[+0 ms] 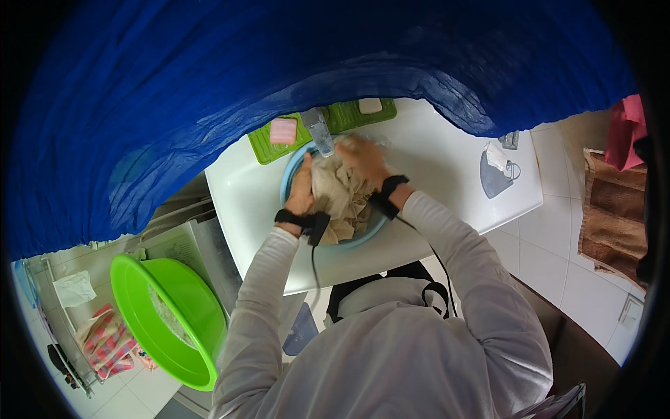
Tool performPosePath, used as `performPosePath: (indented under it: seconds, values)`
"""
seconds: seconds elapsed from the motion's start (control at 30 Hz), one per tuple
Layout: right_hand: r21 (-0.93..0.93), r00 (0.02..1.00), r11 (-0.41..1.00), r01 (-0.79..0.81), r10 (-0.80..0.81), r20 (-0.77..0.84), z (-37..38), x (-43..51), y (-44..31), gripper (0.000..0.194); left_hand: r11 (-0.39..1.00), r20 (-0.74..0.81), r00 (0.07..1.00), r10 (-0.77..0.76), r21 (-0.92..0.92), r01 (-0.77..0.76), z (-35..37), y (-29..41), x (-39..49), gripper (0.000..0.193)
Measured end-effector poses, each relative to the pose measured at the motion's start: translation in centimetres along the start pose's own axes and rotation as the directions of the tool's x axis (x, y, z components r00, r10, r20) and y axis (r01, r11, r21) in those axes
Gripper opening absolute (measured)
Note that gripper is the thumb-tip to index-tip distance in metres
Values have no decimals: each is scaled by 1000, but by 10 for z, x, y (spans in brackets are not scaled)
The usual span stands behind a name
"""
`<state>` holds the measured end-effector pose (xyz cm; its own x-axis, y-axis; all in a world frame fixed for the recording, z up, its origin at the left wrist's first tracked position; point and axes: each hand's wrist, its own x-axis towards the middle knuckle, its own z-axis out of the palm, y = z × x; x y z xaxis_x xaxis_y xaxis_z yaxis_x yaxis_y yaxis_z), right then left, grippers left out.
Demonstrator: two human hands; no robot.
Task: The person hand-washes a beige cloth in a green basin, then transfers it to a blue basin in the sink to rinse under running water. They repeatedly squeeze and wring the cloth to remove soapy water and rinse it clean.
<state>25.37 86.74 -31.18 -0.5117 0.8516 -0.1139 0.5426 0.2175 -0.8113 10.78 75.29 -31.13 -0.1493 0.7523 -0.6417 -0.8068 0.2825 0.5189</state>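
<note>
Crumpled beige cloth (343, 194) is heaped in a light-blue plastic basin (361, 240) standing in the white washbasin. My left hand (301, 186) holds the cloth at its left side, fingers partly hidden between fabric and basin wall. Blurred by motion, my right hand (366, 161) grips the cloth's upper right part; its fingertips are not clear. A metal faucet (320, 135) reaches over the basin's far rim, between the two hands. Both wrists wear black straps with cables.
Green soap trays (345, 116) behind the faucet carry a pink soap bar (283, 131) and a white one (370, 106). A grey face mask (494, 173) lies on the washbasin's right ledge. At lower left stands a green tub (209, 293). Blue fabric (314, 47) hangs across the top.
</note>
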Motion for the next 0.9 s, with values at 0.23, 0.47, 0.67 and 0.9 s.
performPosePath:
  seconds: [0.23,0.47,0.67,0.9]
  values:
    - [-52,974,973,225,-227,-28,20,-34,-41,39,941,92,979,185,269,-203,16,-31,18,26]
    - [16,983,983,185,-185,-14,23,-12,-37,31,609,73,933,352,739,-288,29,-28,13,33]
    - [-108,998,992,-66,65,-16,28,-11,-43,27,947,-292,940,178,312,-82,11,-39,29,34]
    - [-229,1000,973,15,-19,-15,28,0,-35,27,901,26,989,144,409,-142,-4,-28,32,31]
